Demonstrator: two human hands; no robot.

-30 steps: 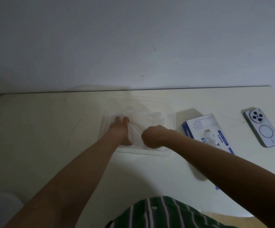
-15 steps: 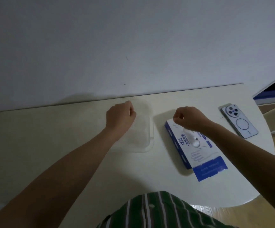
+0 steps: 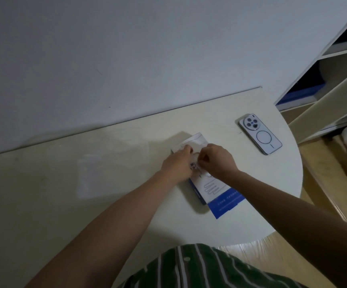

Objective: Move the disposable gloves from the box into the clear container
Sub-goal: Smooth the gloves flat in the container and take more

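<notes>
The blue and white glove box (image 3: pixel 212 187) lies flat on the pale table (image 3: pixel 43 204), its blue end flap open toward me. Both hands are over the box's opening. My left hand (image 3: pixel 177 165) rests on the box's left side with fingers curled at the opening. My right hand (image 3: pixel 216 161) pinches thin clear glove material (image 3: pixel 195 157) at the opening. The clear container (image 3: pixel 112 173) sits to the left of the box, faint and blurred, with pale gloves inside.
A white phone (image 3: pixel 259 137) lies face down near the table's rounded right edge. A white shelf unit (image 3: pixel 330 80) with a blue item stands beyond the table on the right. The wall runs along the table's far edge.
Both hands left the clear container and moved right to the box; the left hand crossed over last. The view swung right, so the container now lies left of the hands.
</notes>
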